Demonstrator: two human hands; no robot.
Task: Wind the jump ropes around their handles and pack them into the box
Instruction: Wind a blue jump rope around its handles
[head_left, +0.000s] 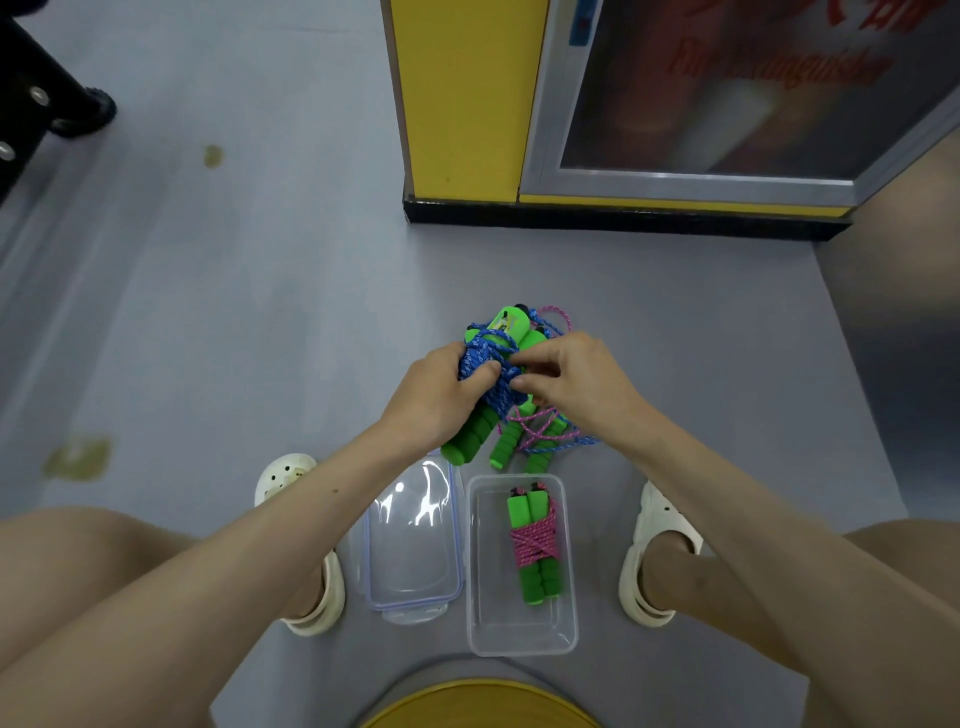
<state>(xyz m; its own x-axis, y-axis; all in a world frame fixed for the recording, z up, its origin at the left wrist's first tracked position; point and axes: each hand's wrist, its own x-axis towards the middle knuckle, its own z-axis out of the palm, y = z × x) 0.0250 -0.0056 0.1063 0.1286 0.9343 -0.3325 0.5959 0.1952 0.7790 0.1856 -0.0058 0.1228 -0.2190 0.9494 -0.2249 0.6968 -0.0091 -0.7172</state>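
A blue jump rope (491, 358) is wound around a pair of green foam handles held above the floor. My left hand (441, 397) grips the bundle around its middle. My right hand (566, 376) pinches the blue cord at the winding. Under my hands, on the floor, lies a loose pink and blue rope (540, 434) with green handles. The clear plastic box (519, 636) stands near my feet and holds a pink rope bundle (535, 543) wound on green handles.
The box's clear lid (413, 566) lies on the floor to the left of the box. My feet in white clogs (652, 587) flank both. A yellow cabinet (467, 104) with a glass door stands ahead. A yellow stool edge (483, 706) is below.
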